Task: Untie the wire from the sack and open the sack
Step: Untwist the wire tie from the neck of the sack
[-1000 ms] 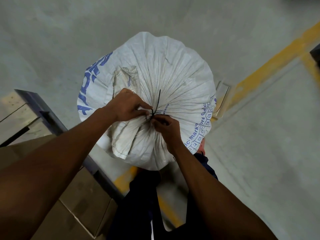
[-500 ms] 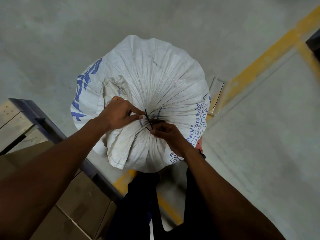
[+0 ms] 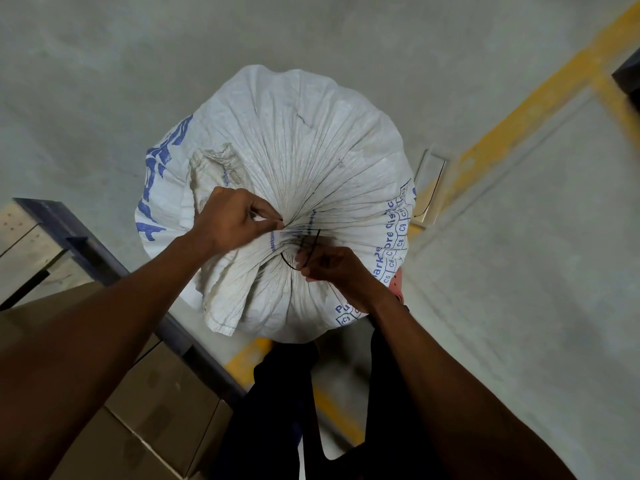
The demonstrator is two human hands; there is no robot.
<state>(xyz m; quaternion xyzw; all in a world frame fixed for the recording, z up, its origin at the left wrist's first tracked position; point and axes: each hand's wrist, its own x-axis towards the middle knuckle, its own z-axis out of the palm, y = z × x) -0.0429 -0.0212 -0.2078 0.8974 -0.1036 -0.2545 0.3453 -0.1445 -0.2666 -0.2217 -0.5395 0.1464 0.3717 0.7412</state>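
A full white woven sack (image 3: 311,150) with blue print stands on the floor below me, its mouth gathered into pleats at the centre. My left hand (image 3: 235,220) pinches the gathered neck of the sack from the left. A thin black wire (image 3: 308,244) curves in a loose arc beside the neck, and my right hand (image 3: 329,265) grips it between the fingertips just right of the neck. The loose top flap of the sack hangs down toward me under my left wrist.
Cardboard boxes (image 3: 138,393) and a dark metal frame (image 3: 86,244) stand at the lower left. Yellow floor lines (image 3: 519,133) run across the grey concrete at right. A small flat plate (image 3: 429,188) lies on the floor right of the sack. My dark trousers (image 3: 277,410) are below.
The wire has come loose from the neck and now forms an open arc in my right hand, which has moved slightly right. My left hand keeps its grip on the neck.
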